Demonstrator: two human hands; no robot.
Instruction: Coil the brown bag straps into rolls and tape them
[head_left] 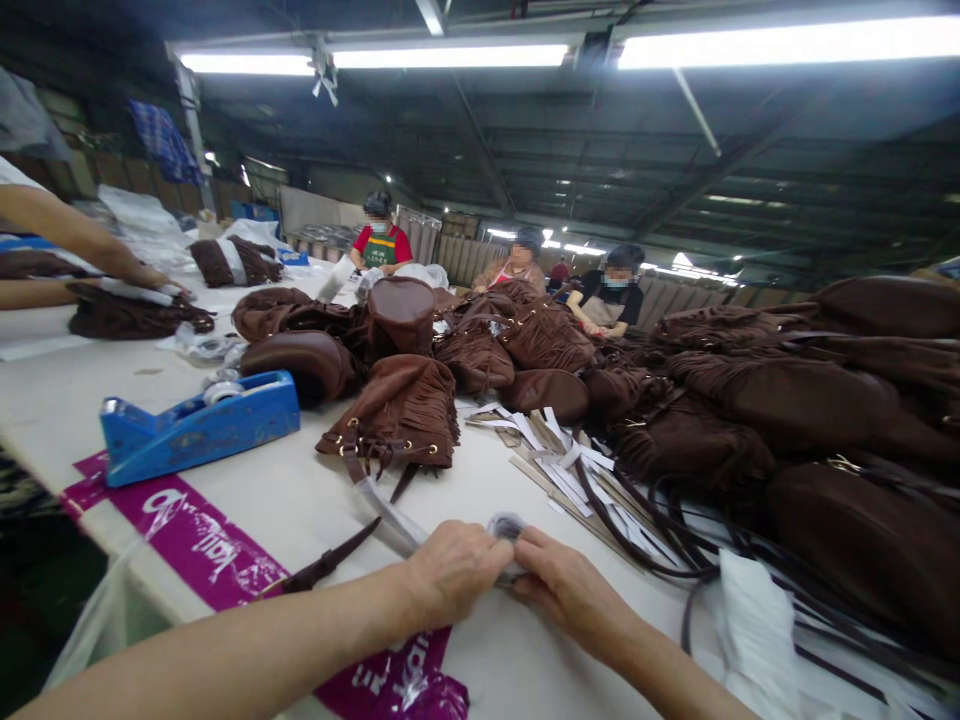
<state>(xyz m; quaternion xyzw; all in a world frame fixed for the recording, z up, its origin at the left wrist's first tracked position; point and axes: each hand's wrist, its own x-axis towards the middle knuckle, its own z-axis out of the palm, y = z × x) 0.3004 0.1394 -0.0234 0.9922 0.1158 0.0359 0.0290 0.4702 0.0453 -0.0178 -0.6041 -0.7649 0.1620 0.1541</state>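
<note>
Near the front of the white table (499, 475), a small roll of clear plastic (507, 526) sits between my two hands. My left hand (454, 570) has its fingers closed on the roll's left side. From the right, my right hand (553, 580) pinches the same roll. A clear plastic-covered strap (390, 520) runs from beside my left hand up to a brown fringed bag (405, 410) with gold eyelets. A dark strap end (330, 558) lies left of my left hand.
A blue tape dispenser (202, 430) stands on the left, by purple printed plastic (202, 540). Brown bags (780, 400) are piled behind and right, near paper strips (562, 460). A co-worker's arms (82, 240) reach in at left; several people work behind.
</note>
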